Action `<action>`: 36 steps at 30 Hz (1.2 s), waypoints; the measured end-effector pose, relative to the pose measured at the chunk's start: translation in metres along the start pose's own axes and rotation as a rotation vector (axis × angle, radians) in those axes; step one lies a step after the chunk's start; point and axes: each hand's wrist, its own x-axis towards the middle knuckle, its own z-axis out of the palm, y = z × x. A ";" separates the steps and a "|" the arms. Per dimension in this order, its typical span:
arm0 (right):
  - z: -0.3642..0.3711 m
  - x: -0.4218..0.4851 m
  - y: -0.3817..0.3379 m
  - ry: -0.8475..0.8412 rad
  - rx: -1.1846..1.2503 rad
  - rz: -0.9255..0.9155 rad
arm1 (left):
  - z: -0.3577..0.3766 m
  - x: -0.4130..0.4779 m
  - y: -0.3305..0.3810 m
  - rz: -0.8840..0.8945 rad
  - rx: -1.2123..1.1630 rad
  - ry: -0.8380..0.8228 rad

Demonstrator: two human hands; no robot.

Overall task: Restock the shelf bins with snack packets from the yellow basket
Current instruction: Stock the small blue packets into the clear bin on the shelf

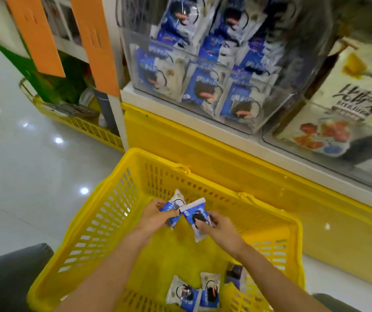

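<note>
Over the yellow basket [103, 221] on the floor, my left hand [155, 213] grips a blue and white snack packet [174, 204]. Beside it my right hand [217, 228] holds another blue and white packet [195, 216], tilted, its corner touching the first. Three more packets [194, 291] lie on the basket floor near its front edge. Clear shelf bins [194, 86] above hold several packets of the same kind, stacked upright.
A clear bin [315, 136] at the right holds cream packets with red print. Below the shelf runs a yellow base [236, 158]. A second yellow basket [85, 124] with goods sits at the back left on the glossy floor [22, 165].
</note>
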 end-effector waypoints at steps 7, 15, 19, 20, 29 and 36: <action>-0.033 -0.033 -0.083 0.077 0.043 -0.223 | -0.005 -0.044 0.055 0.227 0.089 -0.114; -0.069 -0.070 -0.191 0.298 -0.118 -0.551 | -0.036 -0.094 0.136 0.627 0.412 0.023; -0.083 -0.071 -0.254 0.438 -0.248 -0.691 | -0.061 -0.114 0.166 0.687 0.464 0.095; -0.085 -0.067 -0.269 0.471 -0.272 -0.712 | -0.066 -0.117 0.172 0.698 0.458 0.107; -0.080 0.027 -0.345 0.583 -0.435 -0.618 | -0.090 -0.115 0.195 0.752 0.212 0.229; -0.067 0.078 -0.354 0.439 -0.572 -0.596 | -0.099 -0.112 0.211 0.772 0.055 0.247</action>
